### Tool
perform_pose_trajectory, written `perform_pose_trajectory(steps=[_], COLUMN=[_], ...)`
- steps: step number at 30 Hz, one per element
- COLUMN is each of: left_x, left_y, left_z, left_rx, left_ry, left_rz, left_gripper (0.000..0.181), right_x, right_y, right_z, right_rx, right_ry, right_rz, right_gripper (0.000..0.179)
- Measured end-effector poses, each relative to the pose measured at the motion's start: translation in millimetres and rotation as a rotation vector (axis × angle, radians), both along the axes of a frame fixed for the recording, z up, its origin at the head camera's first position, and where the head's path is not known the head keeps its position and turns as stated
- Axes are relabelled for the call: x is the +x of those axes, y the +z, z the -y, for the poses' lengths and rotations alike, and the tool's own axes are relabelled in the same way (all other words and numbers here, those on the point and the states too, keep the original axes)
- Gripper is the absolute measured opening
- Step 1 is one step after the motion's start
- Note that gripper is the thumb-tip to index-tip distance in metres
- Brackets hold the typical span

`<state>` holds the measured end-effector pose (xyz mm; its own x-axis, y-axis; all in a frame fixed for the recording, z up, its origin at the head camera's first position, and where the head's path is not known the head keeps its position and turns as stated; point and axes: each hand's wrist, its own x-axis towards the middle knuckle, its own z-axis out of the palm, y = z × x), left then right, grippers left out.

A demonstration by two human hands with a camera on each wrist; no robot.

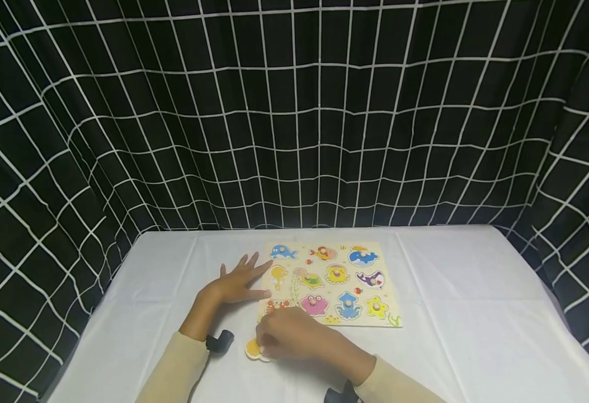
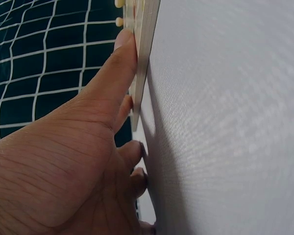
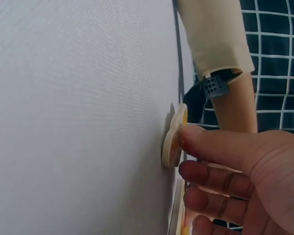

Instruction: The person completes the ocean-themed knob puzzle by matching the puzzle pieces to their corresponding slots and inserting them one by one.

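A wooden peg puzzle board (image 1: 331, 292) with sea animals lies on the white table. My left hand (image 1: 236, 284) rests at its left side with fingers spread. In the left wrist view, the thumb (image 2: 123, 58) presses along the board's edge. My right hand (image 1: 294, 334) is just in front of the board's near left corner, with curled fingers pinching a yellow-orange wooden puzzle piece (image 1: 253, 349). The right wrist view shows the piece (image 3: 172, 142) close over the cloth, with the thumb against its face. The fingers hide most of the piece's picture.
Knobbed pieces sit on the board, among them a pink shell (image 1: 314, 305), a blue squid (image 1: 348, 307) and a yellow starfish (image 1: 377, 307). An orange seahorse shape (image 1: 278, 275) shows near the left fingers. Black cloth with a white grid (image 1: 319, 129) surrounds the white tabletop (image 1: 465, 313).
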<state>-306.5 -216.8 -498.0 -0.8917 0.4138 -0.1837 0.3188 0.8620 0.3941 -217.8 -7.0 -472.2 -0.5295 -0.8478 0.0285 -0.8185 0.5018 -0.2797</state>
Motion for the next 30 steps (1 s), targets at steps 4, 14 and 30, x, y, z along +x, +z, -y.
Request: perform_pose_trajectory(steps=[4, 14, 30], left_x=[0.8, -1.2, 1.7], left_y=[1.4, 1.4, 2.5], left_z=[-0.4, 0.2, 0.0], left_rx=[0.006, 0.012, 0.024], left_ry=[0.000, -0.009, -0.007], left_rz=[0.011, 0.001, 0.005], left_gripper=[0.082, 0.082, 0.083], right_x=[0.6, -1.0, -2.3], right_y=[6.0, 10.1, 4.6], right_z=[-1.3, -4.6, -8.0], right_rx=[0.008, 0.004, -0.023], right_ry=[0.031, 0.011, 0.011], right_rz=[-0.010, 0.026, 0.065], right_gripper=[0.010, 0.011, 0.012])
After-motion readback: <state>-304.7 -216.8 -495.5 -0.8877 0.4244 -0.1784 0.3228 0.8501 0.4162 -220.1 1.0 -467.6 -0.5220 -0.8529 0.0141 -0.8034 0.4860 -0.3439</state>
